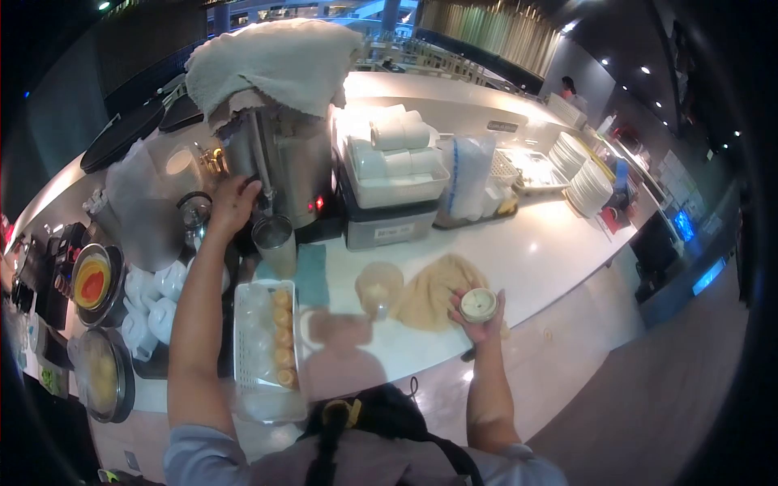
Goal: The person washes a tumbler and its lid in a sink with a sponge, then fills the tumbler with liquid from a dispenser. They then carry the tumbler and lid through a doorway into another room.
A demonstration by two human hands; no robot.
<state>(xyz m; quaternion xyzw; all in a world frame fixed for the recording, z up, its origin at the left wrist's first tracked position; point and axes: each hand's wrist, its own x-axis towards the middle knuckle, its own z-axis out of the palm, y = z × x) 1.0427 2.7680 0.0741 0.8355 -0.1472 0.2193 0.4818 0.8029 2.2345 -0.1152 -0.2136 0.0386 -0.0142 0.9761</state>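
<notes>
My left hand [233, 204] reaches to the front of a steel urn [306, 162] and has its fingers curled at the dark tap handle [252, 181]. Below the tap stands a metal cup [274, 236]. My right hand [484, 320] is closed around a small round pale cup [478, 304], its top facing up, with dark specks inside. Beside that hand a tan cloth [442, 292] lies crumpled on the white counter [519, 243]. A clear round vessel [378, 285] stands left of the cloth.
A white basket [267, 405] of small tan-topped items sits at the counter's near edge. White teapots [154, 296] stand left of my forearm. Behind are stacked white cups [397, 146], a plastic bag [468, 174] and stacked plates [587, 182]. A white towel [271, 65] covers the urn.
</notes>
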